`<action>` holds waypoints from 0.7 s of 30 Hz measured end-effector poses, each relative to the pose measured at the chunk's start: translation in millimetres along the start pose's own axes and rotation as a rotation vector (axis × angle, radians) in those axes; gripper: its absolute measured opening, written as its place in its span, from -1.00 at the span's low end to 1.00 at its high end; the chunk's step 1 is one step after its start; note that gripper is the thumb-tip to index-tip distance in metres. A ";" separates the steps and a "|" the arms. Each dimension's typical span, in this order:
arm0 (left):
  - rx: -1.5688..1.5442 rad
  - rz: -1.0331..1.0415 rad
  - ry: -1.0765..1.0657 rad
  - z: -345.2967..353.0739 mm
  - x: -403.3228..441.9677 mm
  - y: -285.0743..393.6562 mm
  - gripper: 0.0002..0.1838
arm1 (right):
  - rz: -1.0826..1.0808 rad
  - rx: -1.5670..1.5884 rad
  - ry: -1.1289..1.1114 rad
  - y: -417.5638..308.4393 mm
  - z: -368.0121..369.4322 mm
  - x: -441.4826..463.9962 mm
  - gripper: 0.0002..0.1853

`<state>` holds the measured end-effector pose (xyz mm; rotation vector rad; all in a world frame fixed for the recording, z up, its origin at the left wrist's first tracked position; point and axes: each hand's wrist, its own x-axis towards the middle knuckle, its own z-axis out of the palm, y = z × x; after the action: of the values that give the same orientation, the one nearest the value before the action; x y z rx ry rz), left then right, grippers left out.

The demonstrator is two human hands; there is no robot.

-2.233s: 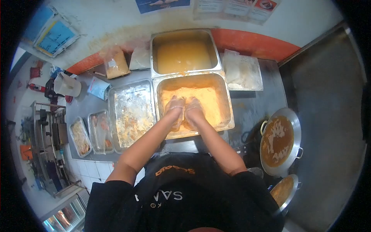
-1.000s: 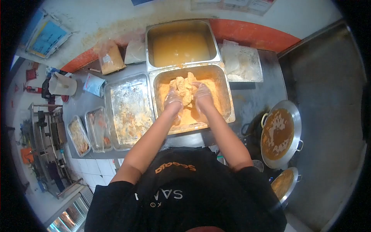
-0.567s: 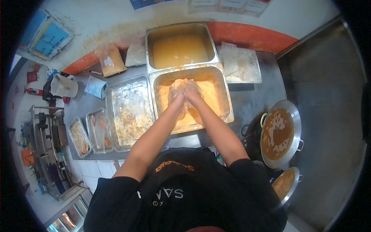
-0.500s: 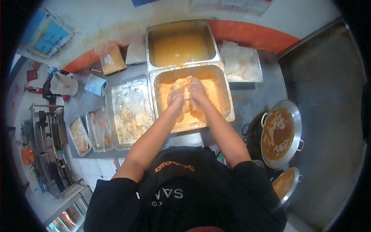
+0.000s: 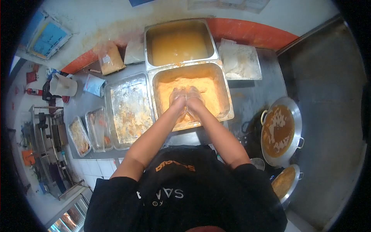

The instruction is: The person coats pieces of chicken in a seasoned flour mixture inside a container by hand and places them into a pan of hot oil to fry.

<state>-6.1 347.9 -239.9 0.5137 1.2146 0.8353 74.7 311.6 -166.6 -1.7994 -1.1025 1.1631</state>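
Observation:
My left hand [image 5: 177,98] and my right hand [image 5: 194,97], both in what look like clear plastic gloves, are side by side in a deep steel pan [image 5: 230,103] of orange breading flour [image 5: 210,87]. Their fingers curl down into the flour and press together. Anything they grip is hidden beneath them. Behind this pan, and touching it, stands a second steel pan [image 5: 211,46] with a cloudy yellow-brown liquid [image 5: 177,45].
A shallow, crumb-smeared metal tray [image 5: 129,112] lies left, beside two smaller trays. Bags of powder [image 5: 111,58] line the wall. A white-dusted container [image 5: 243,63] stands right. Two wide pans of brown liquid [image 5: 278,131] sit at the lower right.
Half a second ago, my hands held a flour-coated lump up between them. Now they are lower and closer together, down in the flour, and the lump is out of sight.

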 end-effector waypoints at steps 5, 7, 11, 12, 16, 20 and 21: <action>0.742 0.302 0.088 26.3 -68.5 99.6 -0.45 | -0.252 -0.469 -0.004 -5.4 -46.1 30.5 -0.53; 0.814 0.356 0.064 18.7 -61.6 118.4 -0.56 | -0.275 -0.376 0.017 -22.4 -68.7 35.6 -0.53; 0.973 0.169 0.281 14.9 -21.6 74.8 -0.58 | 0.066 0.053 -0.027 18.9 -43.6 62.2 -0.57; 0.973 0.171 0.278 16.6 -17.2 64.5 -0.58 | 0.075 0.009 -0.043 39.6 -22.2 77.9 -0.56; 0.225 0.119 -0.065 21.5 -3.8 32.0 -0.47 | 0.038 0.208 -0.043 62.3 16.2 86.0 -0.52; 0.909 0.452 -0.094 -4.5 -10.5 42.2 -0.42 | -0.059 -0.449 0.048 -9.7 -26.1 32.6 -0.50; 0.909 0.438 -0.094 -3.7 -31.0 62.3 -0.42 | -0.077 -0.198 -0.007 -26.8 -44.1 10.9 -0.49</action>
<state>-30.8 361.0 -176.1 1.5794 1.3791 0.5634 111.1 326.8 -131.6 -1.8844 -1.3186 1.0462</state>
